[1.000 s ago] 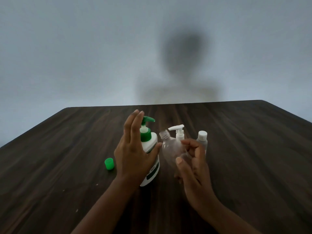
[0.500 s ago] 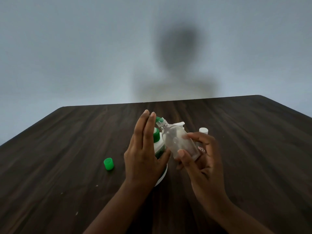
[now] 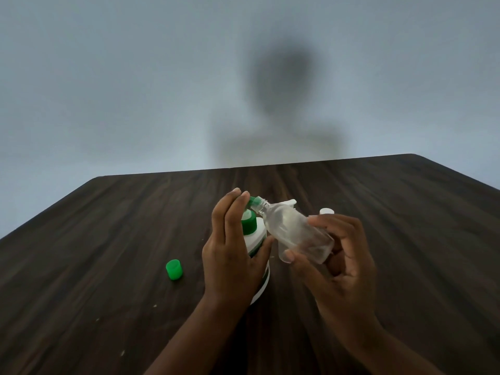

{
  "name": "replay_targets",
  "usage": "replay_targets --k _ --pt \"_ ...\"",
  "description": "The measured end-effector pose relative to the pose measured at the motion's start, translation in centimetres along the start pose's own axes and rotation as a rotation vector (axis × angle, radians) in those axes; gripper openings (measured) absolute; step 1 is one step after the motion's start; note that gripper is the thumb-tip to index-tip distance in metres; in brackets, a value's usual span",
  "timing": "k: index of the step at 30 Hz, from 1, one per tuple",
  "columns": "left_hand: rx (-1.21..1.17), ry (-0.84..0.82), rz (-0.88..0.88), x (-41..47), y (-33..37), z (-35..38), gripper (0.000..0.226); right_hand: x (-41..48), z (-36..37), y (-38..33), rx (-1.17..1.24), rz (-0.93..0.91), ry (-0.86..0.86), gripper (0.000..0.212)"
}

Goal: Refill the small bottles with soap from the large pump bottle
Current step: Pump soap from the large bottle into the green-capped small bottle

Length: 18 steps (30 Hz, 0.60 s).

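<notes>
Backdrop: plain pale grey-blue wall (image 3: 108,77), matt. It carries a soft, blurred dark shadow (image 3: 281,85) with a head-and-shoulders outline, just above the desk's far edge.

Broad dark brown desk (image 3: 108,239): wood-grain surface streaked lengthwise, far corners rounded, a few pale specks near the front left.

Large white opaque plastic pump bottle (image 3: 255,239): rounded shoulder, standing upright at the desk's centre, mostly hidden behind the left hand. A glossy green collar (image 3: 249,224) sits at the neck. The green pump nozzle (image 3: 254,200) above it points right.

Left hand (image 3: 230,255): laid against the left side of the pump bottle. Fingers are straight and together, tips up beside the pump head, and the thumb stretches across the white shoulder. It is not closed round anything.

Right hand (image 3: 343,266): grips a small clear plastic bottle (image 3: 295,231), thumb at the base edge, fingers curled round the lower body from behind. The bottle is held off the desk and tilted, uncapped neck up and to the left, its mouth meeting the tip of the nozzle. Its walls are smooth and transparent, a cylinder with a sloped shoulder. How much soap it holds cannot be told.

Behind the clear plastic bottle a white plastic pump head (image 3: 290,203) pokes out, its body hidden. To its right a round white cap (image 3: 326,211) shows just above the right hand's fingers, with whatever is under it hidden.

Small green plastic cap (image 3: 174,269): a short smooth cylinder, standing alone on the desk left of the left hand and apart from it.
</notes>
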<state>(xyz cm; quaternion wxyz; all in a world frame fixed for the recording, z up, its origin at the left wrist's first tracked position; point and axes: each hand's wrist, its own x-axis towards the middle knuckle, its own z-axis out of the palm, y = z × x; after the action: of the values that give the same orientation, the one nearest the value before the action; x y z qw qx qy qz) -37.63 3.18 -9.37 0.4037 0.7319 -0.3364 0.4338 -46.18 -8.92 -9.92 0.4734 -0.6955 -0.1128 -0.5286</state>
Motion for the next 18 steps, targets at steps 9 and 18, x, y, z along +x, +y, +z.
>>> replay_targets --k 9,18 --pt "0.050 -0.037 0.016 0.0 -0.1 0.0 0.095 0.3 -0.3 0.3 -0.045 -0.008 0.018 0.034" --pt "0.009 0.031 0.079 0.6 -0.1 -1.4 0.057 -0.2 0.0 0.1 0.227 0.152 0.042 0.048"
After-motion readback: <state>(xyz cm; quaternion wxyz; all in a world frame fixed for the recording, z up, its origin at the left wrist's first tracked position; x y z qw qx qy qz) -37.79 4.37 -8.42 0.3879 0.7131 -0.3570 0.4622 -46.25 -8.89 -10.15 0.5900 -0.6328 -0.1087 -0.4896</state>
